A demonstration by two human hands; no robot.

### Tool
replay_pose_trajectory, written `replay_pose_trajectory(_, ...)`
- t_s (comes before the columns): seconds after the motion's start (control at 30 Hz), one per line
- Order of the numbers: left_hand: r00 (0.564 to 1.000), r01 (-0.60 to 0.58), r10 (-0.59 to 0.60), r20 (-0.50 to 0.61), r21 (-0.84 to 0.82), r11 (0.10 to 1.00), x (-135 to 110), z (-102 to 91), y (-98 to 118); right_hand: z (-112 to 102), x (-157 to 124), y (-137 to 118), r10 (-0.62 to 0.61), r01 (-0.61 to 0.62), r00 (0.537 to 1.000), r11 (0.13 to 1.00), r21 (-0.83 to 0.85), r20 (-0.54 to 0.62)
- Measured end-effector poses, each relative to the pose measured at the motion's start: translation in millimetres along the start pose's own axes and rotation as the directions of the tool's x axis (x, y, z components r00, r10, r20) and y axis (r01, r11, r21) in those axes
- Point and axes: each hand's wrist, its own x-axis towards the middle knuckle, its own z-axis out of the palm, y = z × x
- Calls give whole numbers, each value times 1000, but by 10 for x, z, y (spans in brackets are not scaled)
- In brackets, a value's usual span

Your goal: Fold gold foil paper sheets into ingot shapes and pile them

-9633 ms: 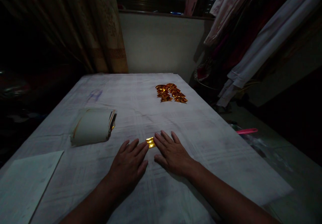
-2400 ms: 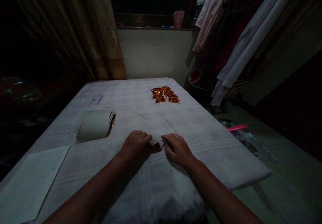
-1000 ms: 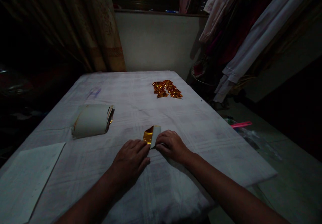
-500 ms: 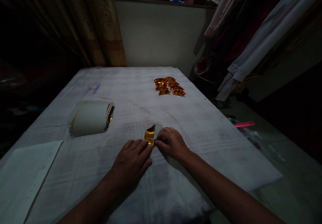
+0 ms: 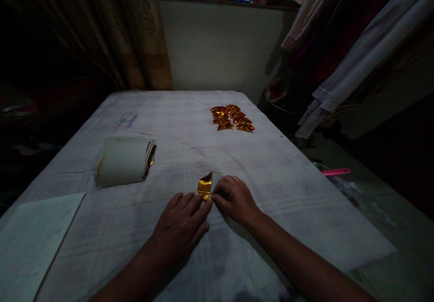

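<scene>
1 foil sheet (image 5: 205,186), on counter (image 5: 162,116): our L fingers (image 5: 202,209), flat & outstretched, touch its near edge; R fingers (image 5: 224,186) pinch its near-R part. We note: gold, shiny, creased, w/ pale strip (image 5: 215,179) at R.

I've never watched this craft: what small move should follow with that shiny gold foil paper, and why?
Probably press the small, creased gold foil paper flat along its near edge: the left hand and right hand both have fingertips there.
</scene>
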Motion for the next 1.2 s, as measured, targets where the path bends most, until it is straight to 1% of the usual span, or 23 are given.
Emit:
replay_pose_trajectory(0.2,1000,-10,11,-7,37,999,8,-3,1,-7,-2,-8,-1,0,1000,1000,-30,-19)
replay_pose_trajectory(0.4,1000,-12,12,5,65,998,-7,21,-2,-45,4,106,29,-31,999,999,-32,-44)
replay_pose_trajectory(0.53,1000,2,-3,12,70,998,-13,30,1,-51,17,169,28,-28,999,1000,-10,-42)
replay_pose_trajectory(0.63,1000,0,-1,13,74,997,-16,24,10,-68,31,226,-12,13,999,1000,29,-35)
replay_pose_trajectory(0.73,1000,9,-9,2,89,996,-9,5,23,-113,27,307,-88,90,996,991,101,-24)
replay_pose_trajectory(0.8,1000,9,-10,8,96,995,3,-19,18,-145,11,356,-115,121,992,982,147,-47)
replay_pose_trajectory(0.83,1000,3,-5,14,98,995,11,-33,6,-157,0,375,-109,119,991,980,159,-71)
replay_pose_trajectory(0.93,1000,-8,6,27,95,995,44,-76,-88,-175,-25,392,-39,58,989,990,126,-146)
replay_pose_trajectory(1.0,998,-32,28,48,92,995,76,-98,-186,-173,-27,369,2,7,988,998,62,-151)
replay_pose_trajectory(1.07,995,-70,62,76,99,993,117,-111,-277,-168,-23,331,35,-33,993,999,18,-109)
replay_pose_trajectory(1.1,995,-76,69,72,105,992,138,-113,-309,-164,-22,311,53,-52,995,999,14,-80)
replay_pose_trajectory(1.2,997,-66,61,43,116,991,193,-100,-316,-150,-43,276,86,-85,996,994,64,-16)
